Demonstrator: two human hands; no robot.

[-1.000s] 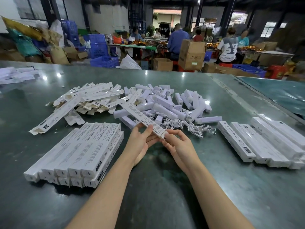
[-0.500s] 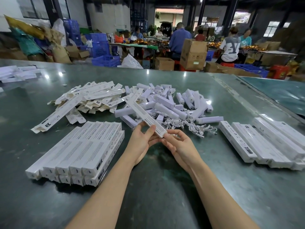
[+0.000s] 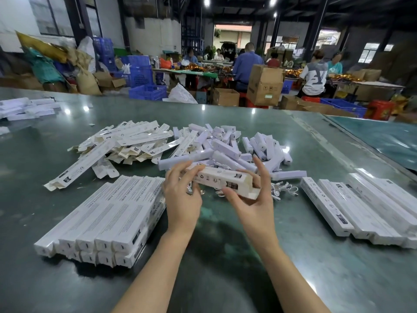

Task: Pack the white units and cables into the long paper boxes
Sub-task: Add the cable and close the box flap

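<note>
Two hands held one long paper box (image 3: 222, 180) above the table (image 3: 225, 279), and I take this box as the landmark. To the far left of the box lay a neat stack of closed boxes (image 3: 106, 219), and behind that stack a loose heap of flat, unfolded boxes (image 3: 126, 143). The left hand (image 3: 182, 195) gripped the left part of the box, its fingers curled over the top edge. The box lay almost level between the hands, with its right end open and the flaps standing out. The right hand (image 3: 252, 199) held this open end, thumb under it and fingers raised behind it, curled loosely round the end. Just behind the box was the pile of white units (image 3: 237, 147), and under and to the right of the box lay the white cables (image 3: 282, 190). Farther right of the box, a second row of packed boxes (image 3: 365, 206) rested on the table.

I judged that the step in hand was opening the box for filling. The next move probably needed one hand to let go and take a unit and a cable from the pile, while the other hand kept the open end steady.
</note>
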